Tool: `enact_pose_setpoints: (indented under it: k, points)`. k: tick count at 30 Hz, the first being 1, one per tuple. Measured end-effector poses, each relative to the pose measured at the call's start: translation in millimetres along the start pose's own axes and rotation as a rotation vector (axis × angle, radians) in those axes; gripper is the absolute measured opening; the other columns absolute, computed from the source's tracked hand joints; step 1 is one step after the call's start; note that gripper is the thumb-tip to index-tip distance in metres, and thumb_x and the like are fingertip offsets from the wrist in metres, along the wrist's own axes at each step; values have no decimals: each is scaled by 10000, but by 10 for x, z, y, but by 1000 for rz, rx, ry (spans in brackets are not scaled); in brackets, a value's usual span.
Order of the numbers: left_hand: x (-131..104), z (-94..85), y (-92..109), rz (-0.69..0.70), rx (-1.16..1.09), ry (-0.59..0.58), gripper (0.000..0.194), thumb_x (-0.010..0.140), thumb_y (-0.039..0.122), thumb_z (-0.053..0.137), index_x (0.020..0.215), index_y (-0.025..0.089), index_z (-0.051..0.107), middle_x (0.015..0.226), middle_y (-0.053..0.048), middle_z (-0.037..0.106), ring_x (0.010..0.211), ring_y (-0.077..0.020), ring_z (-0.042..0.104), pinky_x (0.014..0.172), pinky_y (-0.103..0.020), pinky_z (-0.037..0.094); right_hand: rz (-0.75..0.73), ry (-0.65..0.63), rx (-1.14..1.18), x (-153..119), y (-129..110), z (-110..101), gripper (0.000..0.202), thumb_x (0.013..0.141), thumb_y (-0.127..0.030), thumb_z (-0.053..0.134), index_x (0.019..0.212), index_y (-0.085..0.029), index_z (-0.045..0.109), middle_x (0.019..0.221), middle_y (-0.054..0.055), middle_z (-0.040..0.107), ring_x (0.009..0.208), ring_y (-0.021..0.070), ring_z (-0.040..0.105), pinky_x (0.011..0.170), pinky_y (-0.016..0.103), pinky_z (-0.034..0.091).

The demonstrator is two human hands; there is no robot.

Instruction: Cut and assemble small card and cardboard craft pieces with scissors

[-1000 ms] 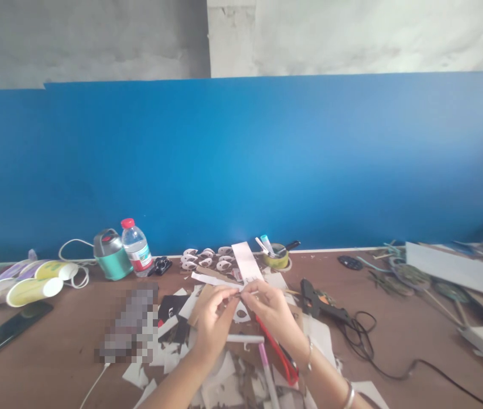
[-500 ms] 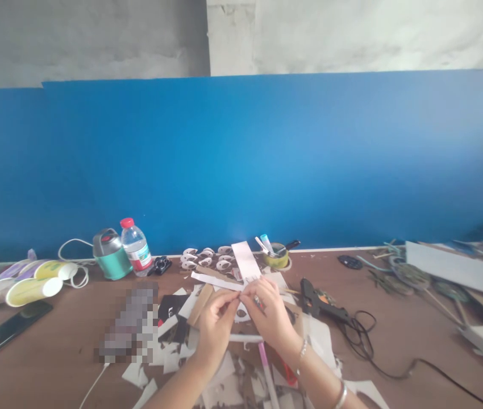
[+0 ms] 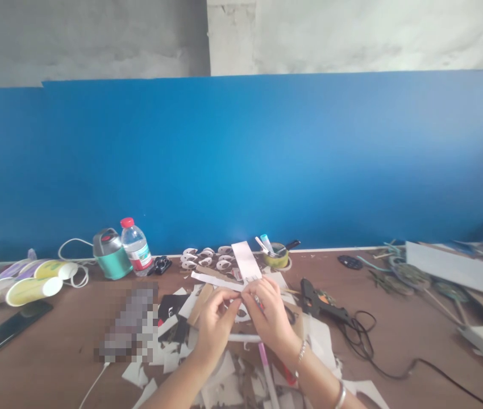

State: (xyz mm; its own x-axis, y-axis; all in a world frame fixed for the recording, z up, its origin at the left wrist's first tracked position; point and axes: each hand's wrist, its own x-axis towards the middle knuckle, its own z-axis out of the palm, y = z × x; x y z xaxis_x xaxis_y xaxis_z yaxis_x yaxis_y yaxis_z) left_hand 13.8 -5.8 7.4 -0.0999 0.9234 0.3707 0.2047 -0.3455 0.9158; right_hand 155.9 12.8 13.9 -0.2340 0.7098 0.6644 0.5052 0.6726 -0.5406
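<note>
Above torn white paper scraps point(image 3: 171, 362), bare left hand point(image 3: 216, 321) and bare right hand point(image 3: 270, 313) pinched, contents too hidden to tell; best braced lightly together.

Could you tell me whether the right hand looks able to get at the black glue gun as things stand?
Probably yes: the glue gun lies just right of the right hand, with nothing visible on top.

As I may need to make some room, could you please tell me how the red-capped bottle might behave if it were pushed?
The bottle stands taller than it is wide, so a high push could tip it. Its rounded body would then probably roll. Its clear, plastic-looking wall may flex if squeezed.
</note>
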Motion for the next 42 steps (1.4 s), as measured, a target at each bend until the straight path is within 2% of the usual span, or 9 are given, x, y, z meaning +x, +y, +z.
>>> enact_pose_setpoints:
  k: [6, 11, 15, 21, 28, 33, 38, 42]
  points:
    - [13, -13, -26, 65, 17, -35, 225, 859, 367, 569, 725, 194, 619, 715, -12, 600, 682, -167, 556, 625, -252, 439, 42, -33, 65, 8, -15, -1, 214, 936, -181, 403, 753, -223, 503, 711, -1, 588, 725, 170, 554, 890, 376, 376]
    - [28, -36, -59, 48, 21, -33, 235, 865, 379, 556, 727, 196, 608, 699, -9, 589, 663, -166, 547, 614, -255, 436, 122, -100, 93, 56, -2, -60, 112, 883, -187, 521, 785, -219, 565, 791, 6, 631, 821, 184, 573, 821, 332, 401]
    - [36, -43, -53, 66, 19, -46, 199, 851, 352, 574, 741, 193, 622, 739, -21, 603, 718, -180, 566, 663, -269, 447, 99, -113, 95, 80, -25, -116, 171, 894, -178, 489, 735, -214, 541, 745, 3, 609, 779, 177, 566, 833, 340, 395]
    - [36, -35, -51, 1, -75, -90, 147, 821, 326, 611, 853, 187, 648, 831, -40, 627, 779, -189, 583, 702, -278, 459, 114, -76, 141, 64, -15, -108, 156, 910, -206, 456, 776, -216, 535, 785, 17, 612, 789, 183, 568, 777, 316, 417]
    - [55, -37, -45, 23, -54, -97, 233, 860, 379, 555, 730, 196, 614, 719, -15, 594, 696, -174, 561, 633, -261, 448, 135, -134, 153, 72, -17, -117, 150, 896, -232, 486, 763, -211, 551, 770, 15, 611, 778, 180, 566, 769, 315, 422]
    - [51, -48, -35, 77, -2, -107, 216, 871, 360, 545, 736, 202, 604, 712, -8, 583, 681, -168, 547, 627, -259, 430, 138, -159, 154, 92, -28, -151, 165, 894, -230, 484, 740, -208, 539, 749, 5, 593, 766, 173, 559, 793, 316, 408]
    - [43, -54, -6, 47, 6, -134, 222, 867, 376, 540, 740, 207, 609, 735, -22, 596, 701, -180, 555, 624, -259, 440, 86, -191, 158, 89, -44, -156, 187, 902, -200, 465, 727, -209, 532, 747, 5, 590, 757, 165, 551, 803, 315, 409]
    - [44, -33, -17, 3, -13, -96, 248, 830, 402, 562, 685, 204, 601, 694, -16, 589, 663, -179, 545, 609, -262, 448, 82, -188, 94, 113, -28, -134, 181, 881, -174, 493, 713, -206, 555, 724, -1, 602, 745, 163, 555, 800, 316, 422]
